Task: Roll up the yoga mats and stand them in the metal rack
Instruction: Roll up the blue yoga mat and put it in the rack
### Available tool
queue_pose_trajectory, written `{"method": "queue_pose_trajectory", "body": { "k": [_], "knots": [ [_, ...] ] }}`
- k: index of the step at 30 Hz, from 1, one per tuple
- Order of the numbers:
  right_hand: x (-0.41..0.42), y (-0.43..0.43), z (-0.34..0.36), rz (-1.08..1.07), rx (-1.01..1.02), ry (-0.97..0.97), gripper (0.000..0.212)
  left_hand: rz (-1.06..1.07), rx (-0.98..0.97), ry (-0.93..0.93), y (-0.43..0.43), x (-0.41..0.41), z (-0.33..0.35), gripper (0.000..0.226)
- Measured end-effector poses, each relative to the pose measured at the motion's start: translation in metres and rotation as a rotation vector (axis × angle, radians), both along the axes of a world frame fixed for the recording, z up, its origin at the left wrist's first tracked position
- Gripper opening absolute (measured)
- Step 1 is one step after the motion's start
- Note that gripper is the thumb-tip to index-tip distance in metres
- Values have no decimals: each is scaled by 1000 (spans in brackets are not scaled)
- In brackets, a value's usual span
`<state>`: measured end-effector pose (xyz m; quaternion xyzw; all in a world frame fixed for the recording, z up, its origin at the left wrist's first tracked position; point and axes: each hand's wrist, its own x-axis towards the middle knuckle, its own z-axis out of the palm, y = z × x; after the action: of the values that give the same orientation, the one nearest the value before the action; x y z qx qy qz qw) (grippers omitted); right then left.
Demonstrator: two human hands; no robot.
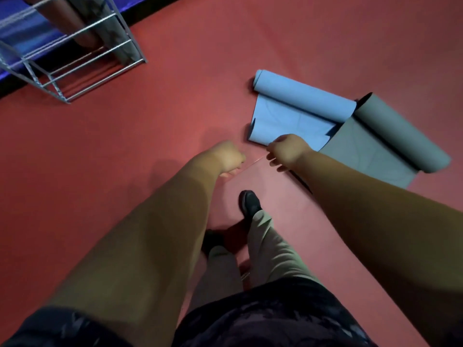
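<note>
A light blue yoga mat (298, 108) lies half rolled on the red floor, its roll at the far end. Beside it on the right a grey mat (390, 136) is also half rolled, and the blue mat's edge overlaps it. The metal rack (111, 49) stands at the top left with two rolled mats (110, 26) upright in it. My left hand (229, 157) and my right hand (288, 151) are held above the floor just in front of the blue mat. Both are closed on a thin elastic band (253, 163) stretched between them.
Red floor (175, 101) runs between the rack and the mats. A blue wall with a black base strip (150, 13) runs behind the rack. My feet in dark shoes (249, 204) stand just behind my hands.
</note>
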<state>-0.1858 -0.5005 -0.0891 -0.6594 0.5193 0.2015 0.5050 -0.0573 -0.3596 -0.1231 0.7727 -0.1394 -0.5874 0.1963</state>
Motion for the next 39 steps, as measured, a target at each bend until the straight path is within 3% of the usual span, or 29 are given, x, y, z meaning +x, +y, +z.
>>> {"method": "queue_pose_trajectory", "body": {
  "k": [9,16,21,26,31,35,39],
  "knots": [
    [-39,-17,-74,-62,35,26,24,16,-67,-49,-27,-33,-64,19],
    [-92,-88,-212,-95,106,78,25,-1,11,-41,-97,-78,-192,19],
    [-163,-134,-311,-198,116,182,18,-10,91,90,-166,-143,-290,11],
    [-218,-166,-403,-231,-14,274,28,-127,89,130,-207,-193,-370,13],
    [-208,-189,-456,-167,-176,210,26,-398,54,-117,-245,-198,-437,27],
    [-182,-211,-515,-190,-274,87,23,-492,-73,-512,-279,-168,-487,47],
    [-152,-235,-566,-342,-399,-36,27,-626,-186,-848,-319,-139,-530,64]
  ]
}}
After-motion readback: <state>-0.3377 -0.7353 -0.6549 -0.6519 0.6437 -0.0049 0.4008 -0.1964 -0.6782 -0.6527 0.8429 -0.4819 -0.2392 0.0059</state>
